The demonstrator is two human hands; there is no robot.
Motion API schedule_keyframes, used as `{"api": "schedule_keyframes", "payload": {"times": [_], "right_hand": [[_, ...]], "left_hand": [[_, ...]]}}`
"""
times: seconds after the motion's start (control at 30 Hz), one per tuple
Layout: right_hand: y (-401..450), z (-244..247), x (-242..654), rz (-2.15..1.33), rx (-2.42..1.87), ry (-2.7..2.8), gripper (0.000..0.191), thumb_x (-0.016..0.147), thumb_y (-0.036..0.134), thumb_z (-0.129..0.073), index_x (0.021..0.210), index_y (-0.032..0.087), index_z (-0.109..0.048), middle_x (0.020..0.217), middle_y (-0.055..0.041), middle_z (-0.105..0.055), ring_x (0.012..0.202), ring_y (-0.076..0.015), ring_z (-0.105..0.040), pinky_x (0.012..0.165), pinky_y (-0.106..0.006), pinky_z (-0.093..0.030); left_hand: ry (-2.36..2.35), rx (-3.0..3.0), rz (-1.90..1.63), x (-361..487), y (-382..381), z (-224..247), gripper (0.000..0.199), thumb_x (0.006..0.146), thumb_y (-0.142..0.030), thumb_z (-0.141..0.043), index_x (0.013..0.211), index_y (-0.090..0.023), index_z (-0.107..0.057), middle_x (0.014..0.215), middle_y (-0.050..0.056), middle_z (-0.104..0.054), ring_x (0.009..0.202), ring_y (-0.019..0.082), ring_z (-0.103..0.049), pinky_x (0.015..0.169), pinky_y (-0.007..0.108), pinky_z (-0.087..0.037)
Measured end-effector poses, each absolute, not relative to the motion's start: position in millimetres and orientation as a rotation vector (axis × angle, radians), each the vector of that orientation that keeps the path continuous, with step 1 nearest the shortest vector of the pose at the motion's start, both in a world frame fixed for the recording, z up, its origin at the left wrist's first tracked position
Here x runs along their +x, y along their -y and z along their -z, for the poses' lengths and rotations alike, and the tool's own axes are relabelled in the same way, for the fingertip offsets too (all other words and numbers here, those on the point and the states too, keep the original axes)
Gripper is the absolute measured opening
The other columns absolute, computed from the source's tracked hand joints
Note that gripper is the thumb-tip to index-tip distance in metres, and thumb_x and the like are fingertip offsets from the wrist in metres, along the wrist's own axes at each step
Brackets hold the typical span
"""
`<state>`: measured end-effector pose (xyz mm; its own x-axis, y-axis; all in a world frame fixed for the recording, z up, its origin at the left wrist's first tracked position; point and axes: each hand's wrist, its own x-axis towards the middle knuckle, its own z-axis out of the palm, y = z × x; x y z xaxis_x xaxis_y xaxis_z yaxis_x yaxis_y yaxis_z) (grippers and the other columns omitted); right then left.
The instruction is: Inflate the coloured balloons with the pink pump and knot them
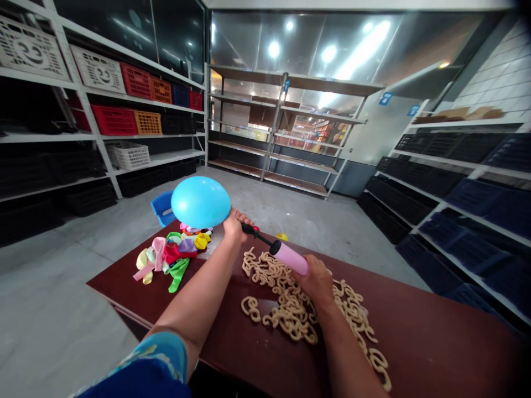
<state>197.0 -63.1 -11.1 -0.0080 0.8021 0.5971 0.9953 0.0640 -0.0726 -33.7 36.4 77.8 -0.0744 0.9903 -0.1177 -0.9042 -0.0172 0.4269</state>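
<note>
An inflated light blue balloon (pixel 201 202) rests against my left hand (pixel 237 224), whose fingers are wrapped round the balloon's neck and the black nozzle end of a hand pump. My right hand (pixel 316 279) grips the pump's pink barrel (pixel 291 258). A black rod (pixel 264 238) shows between the two hands. Beneath my right hand and forearm, many curly beige pieces (pixel 290 315) are spread over the dark red table (pixel 224 331). Left of my left forearm lies a pile of uninflated balloons (pixel 178 253) in several colours.
A blue chair (pixel 162 207) stands beyond the table's left end. Shelves with crates (pixel 114 120) line the left wall, and dark crates (pixel 440 193) fill the right-hand racks. A metal rack (pixel 274 127) stands at the back. Something yellow (pixel 282 236) shows at the table's far edge.
</note>
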Motion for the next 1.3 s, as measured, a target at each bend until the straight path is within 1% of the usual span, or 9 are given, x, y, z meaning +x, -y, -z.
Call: {"api": "schedule_keyframes", "payload": {"times": [0.13,0.27,0.47,0.6,0.7,0.8,0.87,1.1,1.3], "right_hand": [[65.9,10.1,189.9,0.495,-1.727,1.891,0.028,0.069,0.038,-0.057,0.090,0.019,-0.052,0.080,-0.0034,-0.059,0.074,-0.0178,-0.053,0.064,-0.026,-0.034],[66.9,9.8,188.8,0.486,-1.708,1.907,0.029,0.072,0.038,-0.054,0.094,0.018,-0.052,0.081,-0.0043,-0.060,0.076,-0.0174,-0.054,0.065,-0.026,-0.035],[63.3,7.1,193.5,0.490,-1.736,1.893,0.031,0.070,0.033,-0.056,0.097,0.019,-0.053,0.085,-0.0047,-0.060,0.080,-0.0190,-0.052,0.070,-0.028,-0.035],[60.0,8.3,203.2,0.534,-1.803,1.861,0.034,0.068,0.032,-0.057,0.099,0.018,-0.053,0.086,-0.0054,-0.059,0.079,-0.0195,-0.051,0.069,-0.028,-0.034],[59.2,10.7,207.7,0.539,-1.817,1.854,0.030,0.069,0.031,-0.057,0.095,0.018,-0.053,0.084,-0.0051,-0.059,0.077,-0.0190,-0.050,0.069,-0.028,-0.033],[60.5,11.9,206.0,0.520,-1.790,1.882,0.024,0.068,0.030,-0.057,0.089,0.018,-0.052,0.080,-0.0038,-0.058,0.075,-0.0185,-0.050,0.069,-0.028,-0.033],[61.9,12.1,202.1,0.517,-1.776,1.893,0.024,0.067,0.031,-0.058,0.088,0.019,-0.052,0.078,-0.0031,-0.058,0.075,-0.0186,-0.051,0.067,-0.028,-0.033],[64.6,12.1,191.5,0.462,-1.716,1.930,0.028,0.070,0.038,-0.057,0.090,0.019,-0.053,0.080,-0.0044,-0.060,0.074,-0.0187,-0.054,0.067,-0.027,-0.035],[61.7,9.2,191.3,0.462,-1.688,1.950,0.031,0.071,0.037,-0.056,0.096,0.018,-0.053,0.084,-0.0055,-0.060,0.078,-0.0194,-0.053,0.071,-0.029,-0.035]], "left_hand": [[-0.499,0.229,-1.498,-5.1,-20.9,-75.5,0.039,0.080,-0.037,-0.048,0.058,-0.020,-0.022,0.043,-0.007,-0.026,0.034,0.008,-0.032,0.041,0.024,-0.031],[-0.486,0.241,-1.487,5.6,-13.5,-77.2,0.040,0.080,-0.038,-0.050,0.058,-0.020,-0.021,0.043,-0.007,-0.025,0.034,0.008,-0.032,0.040,0.024,-0.030],[-0.475,0.263,-1.570,-31.3,-31.1,-88.2,0.041,0.080,-0.038,-0.050,0.058,-0.020,-0.020,0.043,-0.007,-0.024,0.034,0.008,-0.032,0.041,0.024,-0.031],[-0.449,0.261,-1.663,-63.7,-40.6,-97.9,0.040,0.080,-0.037,-0.049,0.059,-0.020,-0.020,0.044,-0.007,-0.023,0.034,0.008,-0.031,0.042,0.023,-0.031],[-0.438,0.253,-1.666,-71.0,-43.0,-96.7,0.039,0.081,-0.035,-0.047,0.059,-0.020,-0.019,0.044,-0.008,-0.023,0.034,0.007,-0.029,0.041,0.023,-0.030],[-0.442,0.249,-1.635,-59.5,-42.0,-88.8,0.038,0.081,-0.034,-0.046,0.059,-0.020,-0.019,0.044,-0.008,-0.022,0.034,0.008,-0.030,0.041,0.023,-0.030],[-0.456,0.235,-1.595,-44.6,-38.4,-82.8,0.038,0.081,-0.035,-0.046,0.059,-0.020,-0.019,0.044,-0.007,-0.022,0.034,0.008,-0.030,0.041,0.023,-0.030],[-0.494,0.217,-1.471,3.7,-18.3,-71.4,0.039,0.080,-0.036,-0.050,0.058,-0.020,-0.021,0.043,-0.007,-0.024,0.034,0.008,-0.032,0.040,0.024,-0.030],[-0.477,0.246,-1.509,-18.1,-26.0,-80.0,0.041,0.080,-0.038,-0.050,0.057,-0.021,-0.020,0.044,-0.007,-0.024,0.034,0.009,-0.032,0.041,0.025,-0.032]]}}
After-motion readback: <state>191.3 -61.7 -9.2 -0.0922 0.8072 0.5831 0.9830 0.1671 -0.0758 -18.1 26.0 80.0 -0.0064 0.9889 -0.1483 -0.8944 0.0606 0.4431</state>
